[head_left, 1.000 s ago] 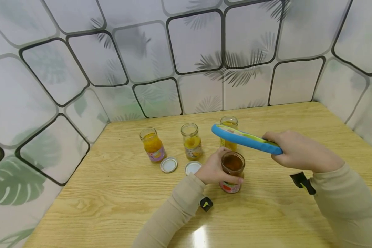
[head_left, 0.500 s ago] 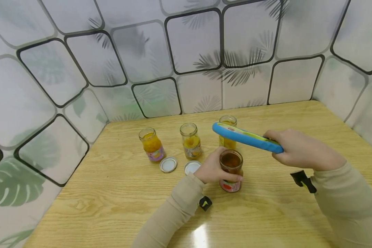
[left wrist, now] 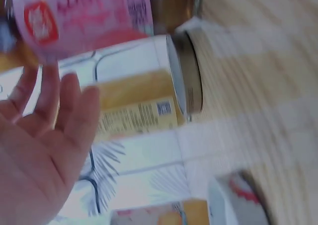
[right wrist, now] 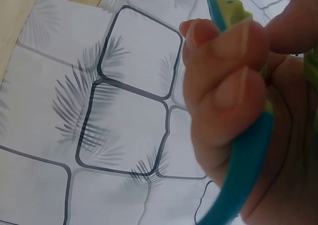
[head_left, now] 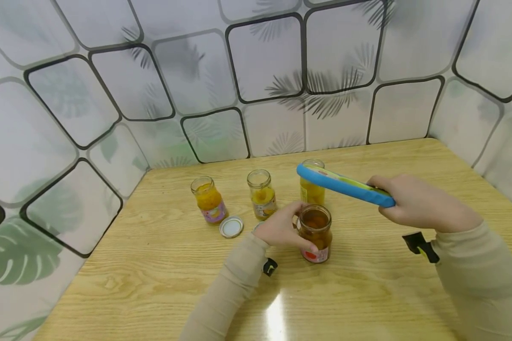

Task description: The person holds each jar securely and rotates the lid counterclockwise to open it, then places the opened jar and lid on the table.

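Note:
A brown-filled glass jar (head_left: 315,232) with a pink label stands upright and lidless at the table's middle. My left hand (head_left: 281,227) is beside its left side, fingers extended and not wrapped around it; the left wrist view shows the hand (left wrist: 47,135) with spread fingers below the pink label (left wrist: 84,16). My right hand (head_left: 426,201) grips a blue and green jar opener (head_left: 345,186), held in the air above and right of the jar. In the right wrist view the fingers curl around its blue edge (right wrist: 243,170).
Three open jars with yellow or orange contents stand behind: a left jar (head_left: 209,201), a middle jar (head_left: 262,196) and a right jar (head_left: 312,192), partly hidden by the opener. A lid (head_left: 231,227) lies near the left jar. Patterned walls (head_left: 273,128) border the wooden table (head_left: 153,270).
My left hand has let go of the brown-filled jar and shifted slightly left. The right hand and jar opener have drifted slightly right.

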The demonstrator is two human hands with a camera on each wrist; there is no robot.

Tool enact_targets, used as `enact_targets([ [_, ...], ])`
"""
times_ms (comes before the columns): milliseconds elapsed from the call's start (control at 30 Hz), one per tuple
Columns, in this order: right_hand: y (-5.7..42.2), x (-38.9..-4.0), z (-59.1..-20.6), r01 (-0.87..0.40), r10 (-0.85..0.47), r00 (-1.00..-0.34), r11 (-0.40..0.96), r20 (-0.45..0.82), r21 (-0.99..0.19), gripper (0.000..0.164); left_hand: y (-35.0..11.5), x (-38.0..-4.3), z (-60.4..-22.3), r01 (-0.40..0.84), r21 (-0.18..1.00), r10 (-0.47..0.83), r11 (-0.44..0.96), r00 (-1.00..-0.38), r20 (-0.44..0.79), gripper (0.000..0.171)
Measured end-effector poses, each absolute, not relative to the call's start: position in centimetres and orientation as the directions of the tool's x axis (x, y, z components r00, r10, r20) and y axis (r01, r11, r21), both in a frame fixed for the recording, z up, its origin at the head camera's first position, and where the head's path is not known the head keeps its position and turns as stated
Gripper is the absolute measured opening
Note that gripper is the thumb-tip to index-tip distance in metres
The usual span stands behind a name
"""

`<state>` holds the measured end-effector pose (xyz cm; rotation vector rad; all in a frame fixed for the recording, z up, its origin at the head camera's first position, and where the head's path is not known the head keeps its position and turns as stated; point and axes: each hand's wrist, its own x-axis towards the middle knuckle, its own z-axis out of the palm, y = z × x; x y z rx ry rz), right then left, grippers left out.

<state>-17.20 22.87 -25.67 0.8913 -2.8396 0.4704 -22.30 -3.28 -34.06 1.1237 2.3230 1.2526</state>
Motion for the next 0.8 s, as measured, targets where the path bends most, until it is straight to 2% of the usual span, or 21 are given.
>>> enact_targets([
  [200,23.3,-17.2,-25.5,-0.565,-0.525,-0.824,0.783,0.211,-0.26,0.024,-3.9,-22.6,-34.2,0.469,0.834,0.75,0.29,-0.653,0.107,0.055],
  [400,24.0,-17.1,-25.3,-0.553,-0.504,-0.832,0.792,0.234,-0.259,0.025,-3.4,-22.5,-34.3,0.455,0.855,0.741,0.247,-0.658,0.136,0.052],
  [667,25.1,-16.7,-24.8,-0.477,-0.434,-0.877,0.835,0.207,-0.273,0.024,-1.7,-22.1,-34.3,0.493,0.822,0.691,0.285,-0.7,0.18,0.048],
  [800,25.1,-16.5,-24.6,-0.462,-0.418,-0.885,0.839,0.203,-0.287,0.021,-0.3,-21.8,-34.5,0.473,0.817,0.639,0.329,-0.749,0.177,0.047],
])
